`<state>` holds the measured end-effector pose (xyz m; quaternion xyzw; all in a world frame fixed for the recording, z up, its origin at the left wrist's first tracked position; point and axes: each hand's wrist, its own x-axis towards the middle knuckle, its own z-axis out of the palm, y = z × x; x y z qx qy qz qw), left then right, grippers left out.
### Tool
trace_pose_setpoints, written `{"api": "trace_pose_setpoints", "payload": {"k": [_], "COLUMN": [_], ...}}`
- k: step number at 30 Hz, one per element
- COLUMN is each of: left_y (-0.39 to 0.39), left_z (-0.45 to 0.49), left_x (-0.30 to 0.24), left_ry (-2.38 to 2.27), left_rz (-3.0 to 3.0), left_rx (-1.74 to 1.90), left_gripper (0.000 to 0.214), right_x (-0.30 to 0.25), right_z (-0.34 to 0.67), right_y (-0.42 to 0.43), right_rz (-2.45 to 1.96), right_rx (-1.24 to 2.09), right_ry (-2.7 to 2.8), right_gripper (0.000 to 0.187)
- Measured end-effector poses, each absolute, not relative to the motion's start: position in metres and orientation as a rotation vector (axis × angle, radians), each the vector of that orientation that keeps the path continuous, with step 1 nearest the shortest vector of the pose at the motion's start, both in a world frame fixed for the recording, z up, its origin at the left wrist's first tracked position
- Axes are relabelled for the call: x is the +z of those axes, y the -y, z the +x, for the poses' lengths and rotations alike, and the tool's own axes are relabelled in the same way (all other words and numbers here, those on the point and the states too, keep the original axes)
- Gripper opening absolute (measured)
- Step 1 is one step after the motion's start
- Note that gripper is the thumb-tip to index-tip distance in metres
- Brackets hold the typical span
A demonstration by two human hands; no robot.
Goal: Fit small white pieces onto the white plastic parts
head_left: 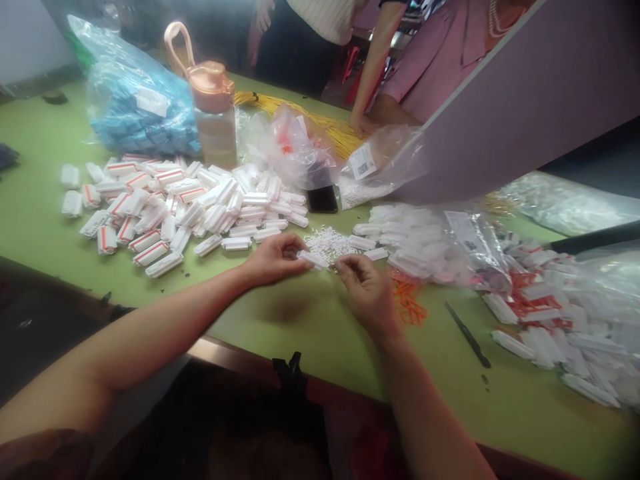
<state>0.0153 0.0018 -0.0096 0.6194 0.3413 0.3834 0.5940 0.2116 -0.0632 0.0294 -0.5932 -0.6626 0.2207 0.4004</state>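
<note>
My left hand (277, 258) is closed around one end of a white plastic housing (313, 259), which points toward my right hand. The thumb and fingers of my right hand (364, 287) are pinched together near the housing's free end; anything between them is too small to make out. Just beyond both hands lies a pile of tiny white parts (329, 241). A couple of white housings (361, 243) lie to the right of this pile. On the left spreads a large heap of similar white pieces (165, 200), several with an orange-red stripe.
Behind the heap stand a bottle (215, 113) and a bag of blue pieces (140, 107). A dark phone (323, 199) lies past the pile. To the right are orange strips (409, 300), a blade-like tool (467, 333) and bagged white pieces (425, 233). Other people stand across the table.
</note>
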Motion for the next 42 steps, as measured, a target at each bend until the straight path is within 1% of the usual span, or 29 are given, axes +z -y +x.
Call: {"api": "trace_pose_setpoints", "payload": {"k": [4, 17, 20, 25, 27, 30, 34, 36, 39, 42], "left_y": [0.000, 0.002, 0.002, 0.001, 0.001, 0.001, -0.001, -0.002, -0.003, -0.003], "left_z": [0.015, 0.015, 0.016, 0.016, 0.015, 0.015, 0.015, 0.015, 0.014, 0.014], "left_x": [-0.009, -0.004, -0.005, -0.006, -0.006, -0.006, -0.005, -0.005, -0.005, -0.007], "left_ry": [-0.747, -0.678, -0.690, -0.700, -0.696, -0.696, -0.724, -0.749, -0.753, -0.757], "left_rz": [1.467, 1.419, 1.383, 1.235, 1.195, 1.186, 1.201, 1.224, 1.232, 1.245], "left_rx": [0.861, 0.816, 0.822, 0.876, 0.880, 0.895, 0.917, 0.919, 0.913, 0.911], "left_gripper": [0.036, 0.032, 0.033, 0.038, 0.038, 0.039, 0.040, 0.040, 0.040, 0.040], "right_x": [0.027, 0.018, 0.020, 0.024, 0.025, 0.027, 0.026, 0.024, 0.021, 0.018], "right_z": [0.205, 0.199, 0.199, 0.199, 0.197, 0.195, 0.207, 0.219, 0.232, 0.237], "right_y": [0.061, 0.058, 0.061, 0.071, 0.073, 0.072, 0.064, 0.060, 0.058, 0.060], "right_rz": [-1.375, -1.359, -1.356, -1.418, -1.419, -1.419, -1.416, -1.473, -1.617, -1.714], "right_rx": [0.518, 0.346, 0.169, -0.314, -0.390, -0.306, 0.077, 0.193, 0.273, 0.263], "right_ry": [1.694, 1.826, 1.894, 2.122, 2.166, 2.148, 1.840, 1.695, 1.766, 1.957], "right_gripper": [0.015, 0.012, 0.014, 0.018, 0.020, 0.020, 0.025, 0.025, 0.021, 0.019]}}
